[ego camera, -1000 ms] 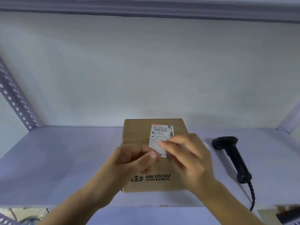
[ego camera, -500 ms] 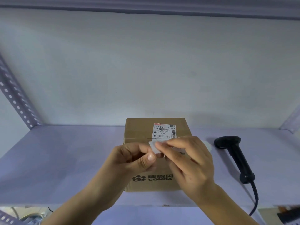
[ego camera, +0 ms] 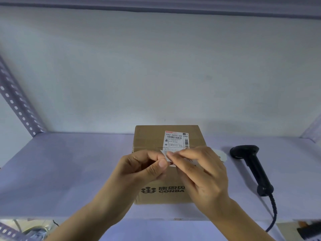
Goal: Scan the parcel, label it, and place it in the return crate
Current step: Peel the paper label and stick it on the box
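Note:
A brown cardboard parcel (ego camera: 152, 140) printed with CONBA sits on the shelf in front of me, a white shipping sticker (ego camera: 176, 139) on its top. Just above the parcel, my left hand (ego camera: 139, 171) and my right hand (ego camera: 203, 174) pinch a small white label (ego camera: 165, 154) between fingertips, left thumb and forefinger on its left edge, right fingers on the rest. Most of the label is hidden by my right fingers. The return crate is not in view.
A black handheld barcode scanner (ego camera: 251, 164) lies on the shelf (ego camera: 69, 171) to the right of the parcel, its coiled cable hanging over the front edge. A white scrap (ego camera: 221, 154) lies behind my right hand. Perforated uprights (ego camera: 17, 101) stand at both back corners.
Both hands have shifted slightly and closed tighter on the small label, left thumb now pressing its left edge. The parcel and scanner have stayed in place.

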{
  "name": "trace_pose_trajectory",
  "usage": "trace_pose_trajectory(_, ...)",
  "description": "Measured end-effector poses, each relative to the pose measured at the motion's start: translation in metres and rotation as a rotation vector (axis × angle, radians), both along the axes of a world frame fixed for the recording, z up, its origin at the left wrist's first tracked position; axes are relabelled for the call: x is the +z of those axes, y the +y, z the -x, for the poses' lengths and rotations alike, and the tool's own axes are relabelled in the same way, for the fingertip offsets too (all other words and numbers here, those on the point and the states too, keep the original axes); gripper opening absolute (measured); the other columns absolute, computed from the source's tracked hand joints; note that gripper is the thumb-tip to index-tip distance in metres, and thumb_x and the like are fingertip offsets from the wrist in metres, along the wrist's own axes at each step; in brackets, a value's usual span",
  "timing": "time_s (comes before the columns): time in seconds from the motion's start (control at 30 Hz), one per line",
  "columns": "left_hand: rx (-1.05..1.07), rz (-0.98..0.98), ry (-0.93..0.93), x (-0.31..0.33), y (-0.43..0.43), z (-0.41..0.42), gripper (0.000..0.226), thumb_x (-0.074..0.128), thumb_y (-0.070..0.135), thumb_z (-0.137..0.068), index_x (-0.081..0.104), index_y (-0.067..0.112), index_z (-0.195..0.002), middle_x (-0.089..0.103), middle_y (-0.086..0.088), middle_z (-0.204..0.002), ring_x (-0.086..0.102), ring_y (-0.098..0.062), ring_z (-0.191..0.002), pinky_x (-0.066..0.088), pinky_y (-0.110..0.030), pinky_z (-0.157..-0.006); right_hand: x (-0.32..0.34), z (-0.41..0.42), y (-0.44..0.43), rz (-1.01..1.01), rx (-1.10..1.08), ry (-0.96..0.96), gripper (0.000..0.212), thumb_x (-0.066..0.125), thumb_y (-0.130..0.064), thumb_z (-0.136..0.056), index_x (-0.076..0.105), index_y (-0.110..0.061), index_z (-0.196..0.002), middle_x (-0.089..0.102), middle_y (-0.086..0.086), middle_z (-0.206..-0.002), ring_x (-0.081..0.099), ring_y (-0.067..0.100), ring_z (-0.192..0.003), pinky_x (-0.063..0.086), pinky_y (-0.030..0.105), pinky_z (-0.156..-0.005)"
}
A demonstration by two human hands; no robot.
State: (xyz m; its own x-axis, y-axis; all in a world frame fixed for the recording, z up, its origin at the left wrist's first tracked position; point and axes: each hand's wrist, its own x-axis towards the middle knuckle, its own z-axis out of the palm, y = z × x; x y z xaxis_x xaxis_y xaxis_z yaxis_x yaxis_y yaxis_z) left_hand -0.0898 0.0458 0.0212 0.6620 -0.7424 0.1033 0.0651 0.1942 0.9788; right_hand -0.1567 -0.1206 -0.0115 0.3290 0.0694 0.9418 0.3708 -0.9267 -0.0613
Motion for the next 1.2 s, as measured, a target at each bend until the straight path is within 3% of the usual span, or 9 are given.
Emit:
trace_pose_trajectory(0.17,0.053,0.029,0.004,-0.003,-0.002,0.003,0.028,0.068,0.034,-0.076,0.068,0.007,-0.081,0.055,-0.005,-0.072,0.049,-0.019,-0.075,0.039,-0.039,-0.081,0.000,0.004,0.005,-0.043,-0.008,0.105,0.037,0.070,0.007,-0.080,0.069,-0.009,-0.113,0.074,0.009,-0.088,0.062,0.018,-0.084,0.050,0.027,-0.072)
trace_pose_trajectory(0.27,0.085,0.025,-0.024,-0.005,-0.002,0.004,0.027,0.069,0.034,-0.078,0.067,0.007,-0.081,0.056,-0.008,-0.073,0.049,-0.022,-0.077,0.038,-0.039,-0.080,0.005,0.008,0.009,-0.111,0.046,0.183,0.026,0.066,-0.003,-0.086,0.073,-0.006,-0.111,0.074,0.007,-0.092,0.061,0.014,-0.089,0.048,0.021,-0.079)
trace_pose_trajectory(0.4,0.111,-0.008,-0.110,-0.004,-0.002,0.007,0.024,0.070,0.032,-0.081,0.068,0.008,-0.082,0.062,-0.018,-0.079,0.055,-0.024,-0.078,0.042,-0.035,-0.076,0.014,0.017,0.015,-0.454,0.212,0.329,0.022,0.064,-0.021,-0.087,0.076,-0.016,-0.105,0.077,-0.008,-0.098,0.069,0.003,-0.094,0.051,0.015,-0.083)
trace_pose_trajectory(0.47,0.158,-0.029,-0.192,-0.002,-0.004,0.009,0.019,0.071,0.030,-0.084,0.070,0.012,-0.079,0.060,-0.018,-0.086,0.057,-0.019,-0.078,0.045,-0.026,-0.073,0.017,0.020,0.016,-0.620,0.242,0.388,0.018,0.067,-0.028,-0.084,0.077,-0.024,-0.099,0.076,-0.014,-0.097,0.069,-0.002,-0.092,0.049,0.008,-0.082)
trace_pose_trajectory(0.53,0.207,-0.029,-0.272,0.000,-0.007,0.012,0.012,0.066,0.025,-0.081,0.072,0.015,-0.074,0.057,-0.002,-0.083,0.057,-0.006,-0.072,0.045,-0.012,-0.065,0.019,0.021,0.017,-0.713,0.252,0.431,0.013,0.073,-0.031,-0.080,0.077,-0.028,-0.092,0.076,-0.018,-0.095,0.070,-0.004,-0.088,0.046,0.004,-0.078)
trace_pose_trajectory(0.63,0.258,-0.032,-0.345,0.000,-0.009,0.014,0.011,0.066,0.020,-0.080,0.072,0.013,-0.073,0.054,-0.001,-0.084,0.056,-0.003,-0.071,0.045,-0.009,-0.063,0.021,0.022,0.017,-0.804,0.310,0.476,0.013,0.074,-0.027,-0.078,0.076,-0.038,-0.083,0.076,-0.022,-0.087,0.071,-0.001,-0.085,0.047,0.005,-0.076)
trace_pose_trajectory(0.77,0.292,-0.031,-0.371,-0.001,-0.010,0.016,0.010,0.066,0.018,-0.079,0.070,0.011,-0.075,0.057,0.009,-0.081,0.058,-0.002,-0.075,0.047,-0.010,-0.067,0.023,0.022,0.018,-0.825,0.323,0.482,0.012,0.073,-0.028,-0.077,0.076,-0.039,-0.082,0.077,-0.019,-0.084,0.073,0.003,-0.080,0.050,0.007,-0.073)
trace_pose_trajectory(1.03,0.309,-0.060,-0.357,0.005,-0.010,0.017,0.013,0.066,0.018,-0.078,0.069,0.008,-0.070,0.057,0.004,-0.082,0.060,-0.004,-0.069,0.047,-0.010,-0.064,0.019,0.022,0.017,-0.770,0.291,0.483,0.012,0.072,-0.025,-0.080,0.080,-0.025,-0.090,0.079,-0.011,-0.084,0.073,0.007,-0.081,0.057,0.020,-0.074)
trace_pose_trajectory(1.2,0.260,-0.091,-0.235,0.008,-0.004,0.015,0.022,0.065,0.030,-0.077,0.075,0.012,-0.078,0.065,0.000,-0.093,0.065,-0.012,-0.084,0.054,-0.033,-0.082,0.020,0.022,0.016,-0.475,0.156,0.336,0.016,0.070,-0.022,-0.085,0.079,-0.013,-0.094,0.079,-0.003,-0.087,0.073,0.012,-0.082,0.057,0.033,-0.070)
